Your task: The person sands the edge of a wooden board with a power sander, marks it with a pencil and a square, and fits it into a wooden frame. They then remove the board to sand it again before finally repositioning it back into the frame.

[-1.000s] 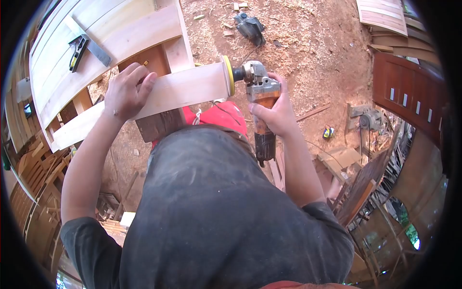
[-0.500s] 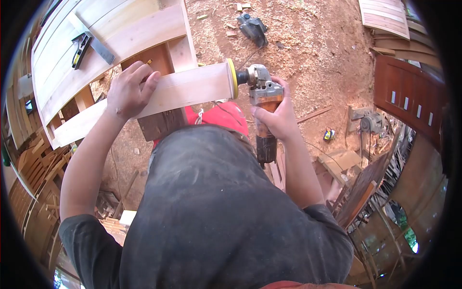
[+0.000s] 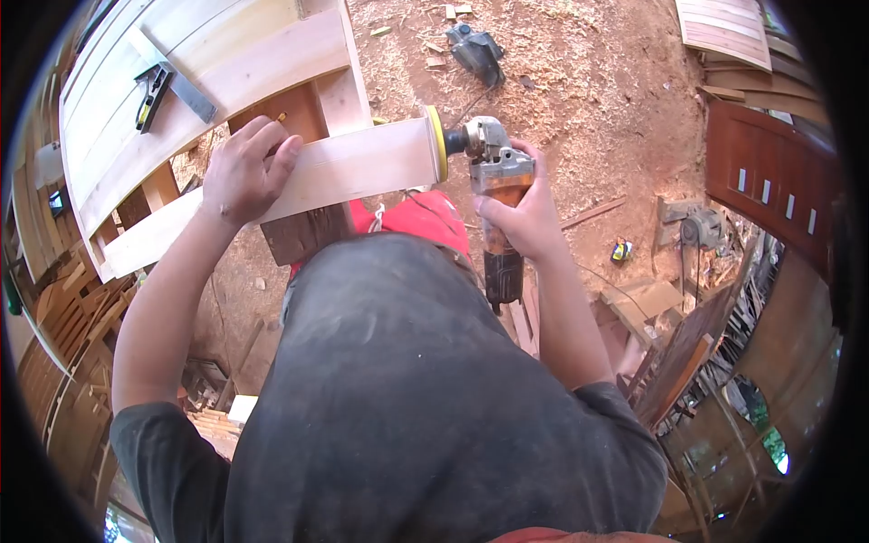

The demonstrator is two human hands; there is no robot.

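My left hand (image 3: 247, 172) is wrapped over a pale wooden board (image 3: 367, 166), with a small pencil-like stub poking out near its fingers. The board lies slanted across a dark wooden block (image 3: 308, 233). My right hand (image 3: 525, 206) grips an orange and black angle grinder (image 3: 502, 190), held upright with its metal head on top. The grinder's yellow-rimmed disc (image 3: 437, 145) sits against the right end of the board. Some of my right fingers are hidden behind the tool.
A slatted pale panel (image 3: 217, 68) at the upper left bears a try square (image 3: 186, 88) and a small black-and-yellow tool (image 3: 152, 98). A power planer (image 3: 474, 54) rests on the shaving-covered ground. A motor (image 3: 701, 229) and reddish-brown panel (image 3: 769, 181) stand at right.
The view has shifted very slightly. Both hands, the board and the grinder keep nearly the same positions, with the disc still at the board's end.
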